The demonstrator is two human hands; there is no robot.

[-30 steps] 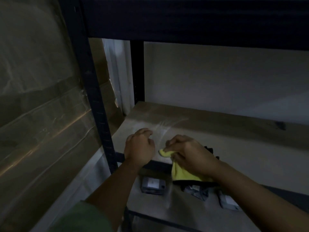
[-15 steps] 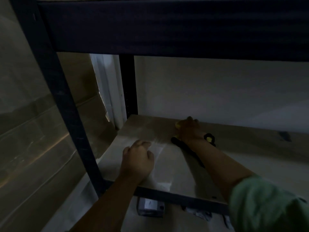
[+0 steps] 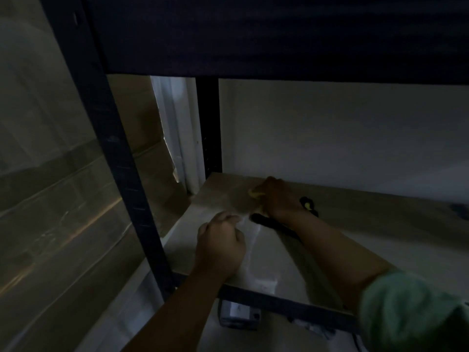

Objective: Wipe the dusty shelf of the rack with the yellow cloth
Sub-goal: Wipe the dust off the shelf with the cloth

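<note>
White wall (image 3: 342, 133) behind; plastic-wrapped cardboard (image 3: 50, 199) at left; small grey box (image 3: 238, 313) on lower level.

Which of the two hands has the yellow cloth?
The right hand, reaching to the back of the shelf, presses the yellow cloth there. The left hand rests near the front edge, holding no cloth.

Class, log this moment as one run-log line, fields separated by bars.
right hand: pressing yellow cloth near shelf back | left hand: fisted, resting near front edge | phase: wiping
</note>
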